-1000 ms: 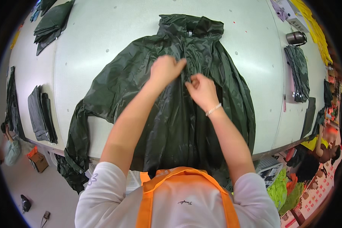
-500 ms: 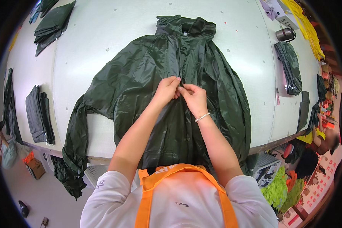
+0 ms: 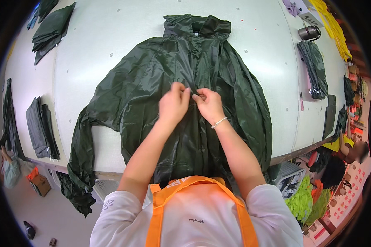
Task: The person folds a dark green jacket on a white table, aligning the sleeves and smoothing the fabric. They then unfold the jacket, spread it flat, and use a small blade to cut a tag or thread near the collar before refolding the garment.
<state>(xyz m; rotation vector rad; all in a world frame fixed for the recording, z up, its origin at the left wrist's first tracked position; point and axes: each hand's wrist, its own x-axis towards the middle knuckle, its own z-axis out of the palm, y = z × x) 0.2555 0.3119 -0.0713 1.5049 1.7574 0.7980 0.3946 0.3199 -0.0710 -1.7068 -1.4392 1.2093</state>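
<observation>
A shiny dark green rain jacket (image 3: 148, 78) lies front up on the white table, collar away from me. One sleeve trails over the near edge at the left. Along its front opening, my right hand (image 3: 209, 106) pinches the fabric between thumb and fingers; a beaded bracelet is on that wrist. Just left of the opening, my left hand (image 3: 173, 105) has its fingers curled closed at the jacket's front, slightly blurred. The cloth at its fingertips is mostly hidden. A small gap separates the two hands.
Folded dark green garments lie at the far left (image 3: 55, 31), nearer left (image 3: 41, 127) and right (image 3: 313, 68). A dark metal flask (image 3: 309, 33) stands at the back right beside a white box (image 3: 310, 15). Past the table's near edge (image 3: 292, 155) are bright green cloths (image 3: 301, 201) and a person.
My left hand has moved left, away from my right hand, where the two were together before. My right hand stays at nearly the same spot. The view has shifted slightly.
</observation>
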